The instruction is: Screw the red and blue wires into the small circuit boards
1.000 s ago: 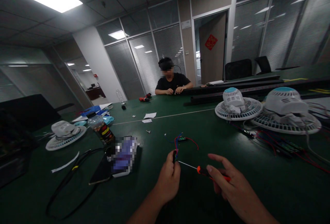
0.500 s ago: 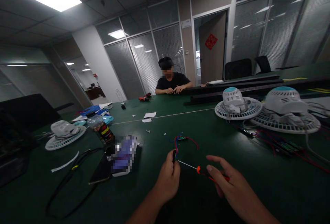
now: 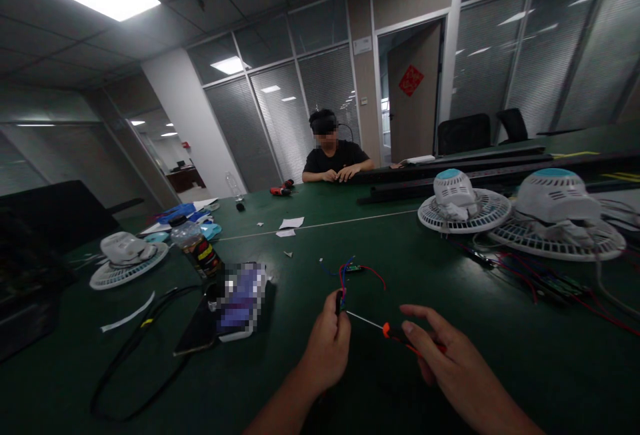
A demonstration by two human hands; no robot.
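Observation:
My left hand (image 3: 327, 341) is closed on a small dark part with a bit of green circuit board (image 3: 342, 303) showing at the fingertips. Red and blue wires (image 3: 343, 276) rise from that part toward another small green circuit board (image 3: 354, 268) lying on the table. My right hand (image 3: 445, 355) grips a screwdriver (image 3: 389, 332) with an orange and black handle, its index finger raised off it. The thin shaft points left, and its tip meets the part at my left fingers; the exact contact is hidden.
White fan housings (image 3: 464, 211) stand at the right beside a bundle of wired boards (image 3: 555, 281). Left lie a phone (image 3: 195, 328), a drink bottle (image 3: 200, 248), a black cable (image 3: 107, 368) and another fan part (image 3: 127, 261). Across the green table (image 3: 300, 275) sits a person (image 3: 336, 155) near a red drill (image 3: 281, 190).
Almost nothing differs. The whole view has shifted very slightly, while both hands keep the same hold on the part and the screwdriver.

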